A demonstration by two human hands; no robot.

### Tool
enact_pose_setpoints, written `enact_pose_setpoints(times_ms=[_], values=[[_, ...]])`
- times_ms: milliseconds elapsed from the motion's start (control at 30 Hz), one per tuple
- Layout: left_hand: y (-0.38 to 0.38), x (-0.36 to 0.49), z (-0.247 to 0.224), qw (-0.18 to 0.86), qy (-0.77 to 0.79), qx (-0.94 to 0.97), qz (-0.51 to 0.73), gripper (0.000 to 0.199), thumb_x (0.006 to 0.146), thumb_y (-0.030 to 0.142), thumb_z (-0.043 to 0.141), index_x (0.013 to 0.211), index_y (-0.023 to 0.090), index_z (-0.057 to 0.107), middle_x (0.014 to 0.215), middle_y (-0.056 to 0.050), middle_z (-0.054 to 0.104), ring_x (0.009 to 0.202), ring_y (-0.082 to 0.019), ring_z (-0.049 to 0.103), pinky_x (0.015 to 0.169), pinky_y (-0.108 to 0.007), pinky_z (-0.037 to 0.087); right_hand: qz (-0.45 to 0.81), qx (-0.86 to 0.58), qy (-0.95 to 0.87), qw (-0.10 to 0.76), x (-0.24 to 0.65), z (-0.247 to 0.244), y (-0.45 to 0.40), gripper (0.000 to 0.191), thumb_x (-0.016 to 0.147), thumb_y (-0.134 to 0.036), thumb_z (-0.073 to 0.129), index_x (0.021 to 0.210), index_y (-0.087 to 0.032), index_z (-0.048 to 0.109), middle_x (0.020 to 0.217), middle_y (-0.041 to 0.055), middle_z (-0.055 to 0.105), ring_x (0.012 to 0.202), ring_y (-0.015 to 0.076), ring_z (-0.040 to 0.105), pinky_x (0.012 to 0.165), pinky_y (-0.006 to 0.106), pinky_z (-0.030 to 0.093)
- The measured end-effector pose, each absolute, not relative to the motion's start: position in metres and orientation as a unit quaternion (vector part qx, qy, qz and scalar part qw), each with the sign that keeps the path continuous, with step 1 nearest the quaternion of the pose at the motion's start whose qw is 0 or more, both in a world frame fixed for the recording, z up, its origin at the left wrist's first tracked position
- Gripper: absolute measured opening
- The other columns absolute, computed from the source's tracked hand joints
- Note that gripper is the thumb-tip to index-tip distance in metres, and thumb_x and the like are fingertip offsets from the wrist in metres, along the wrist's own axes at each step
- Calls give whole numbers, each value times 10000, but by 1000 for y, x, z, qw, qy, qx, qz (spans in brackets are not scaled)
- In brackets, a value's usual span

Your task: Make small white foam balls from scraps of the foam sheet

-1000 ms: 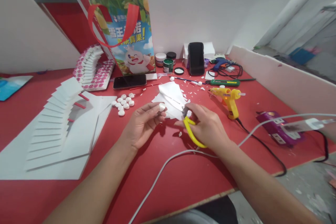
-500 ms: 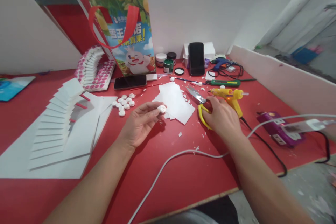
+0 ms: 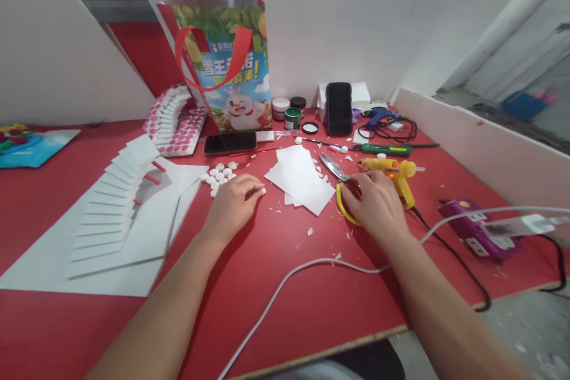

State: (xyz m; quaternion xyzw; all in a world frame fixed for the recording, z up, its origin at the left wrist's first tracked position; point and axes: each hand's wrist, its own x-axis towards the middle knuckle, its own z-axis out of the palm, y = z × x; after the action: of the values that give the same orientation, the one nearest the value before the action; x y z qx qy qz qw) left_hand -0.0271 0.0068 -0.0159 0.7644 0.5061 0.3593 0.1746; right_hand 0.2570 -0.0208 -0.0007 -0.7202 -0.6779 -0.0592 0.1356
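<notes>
Low over the red tabletop (image 3: pixel 285 243), my left hand (image 3: pixel 234 206) is closed, palm down, with a small white disc (image 3: pixel 263 191) pinched at its fingertips. A cluster of similar white discs (image 3: pixel 221 173) lies right beside that hand, partly covered by it. Yellow-handled scissors (image 3: pixel 335 167) rest on the table under my right hand (image 3: pixel 378 199), whose fingers curl around the handle. Their blades point away to the left. Between my hands, several white paper sheets (image 3: pixel 303 181) are spread in an overlapping pile, with small white scraps around them.
To the left, a curved white stepped model (image 3: pixel 104 214) stands on white boards. Behind are a colourful bag (image 3: pixel 236 71), a phone (image 3: pixel 230 142) and paint jars (image 3: pixel 293 119). A yellow glue gun (image 3: pixel 403 181), purple box (image 3: pixel 478 231) and white cable (image 3: pixel 307 264) occupy the right and front.
My left hand has turned palm down and moved lower and left, toward the disc cluster, with the disc in its fingers. My right hand stays on the scissors. The view has shifted slightly.
</notes>
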Motion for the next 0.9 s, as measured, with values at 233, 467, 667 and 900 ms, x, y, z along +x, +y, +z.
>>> enact_pose_setpoints(times_ms=[233, 467, 667, 900], values=[[8, -29, -18, 181, 488, 772, 364, 136, 874, 171, 631, 773, 180, 721, 892, -58, 755, 815, -193, 691, 793, -333, 532, -57, -708, -685, 162, 260, -5, -19, 330, 911, -342, 564, 1051, -96, 733, 1071, 187, 623, 989, 303, 590, 931, 410, 466], [2, -26, -12, 183, 498, 789, 311, 114, 866, 132, 597, 812, 180, 685, 922, -58, 735, 834, -199, 669, 790, -344, 523, -64, -710, -686, 146, 259, -3, -19, 338, 918, -357, 552, 1044, -100, 731, 1063, 195, 634, 958, 316, 597, 893, 430, 479], [0, -21, -15, 213, 513, 755, 350, 98, 860, 164, 596, 892, 198, 682, 889, -31, 701, 785, -170, 636, 761, -312, 519, -65, -705, -689, 155, 261, -4, -18, 329, 912, -357, 556, 1030, -98, 721, 1040, 191, 632, 953, 312, 601, 909, 429, 478], [-2, -18, -13, 166, 526, 753, 359, 488, 861, 140, 576, 1338, 230, 525, 1006, -27, 698, 992, -182, 631, 967, -366, 486, -64, -697, -695, 164, 265, -7, -17, 329, 908, -364, 541, 1020, -110, 719, 999, 174, 617, 923, 299, 588, 875, 409, 472]])
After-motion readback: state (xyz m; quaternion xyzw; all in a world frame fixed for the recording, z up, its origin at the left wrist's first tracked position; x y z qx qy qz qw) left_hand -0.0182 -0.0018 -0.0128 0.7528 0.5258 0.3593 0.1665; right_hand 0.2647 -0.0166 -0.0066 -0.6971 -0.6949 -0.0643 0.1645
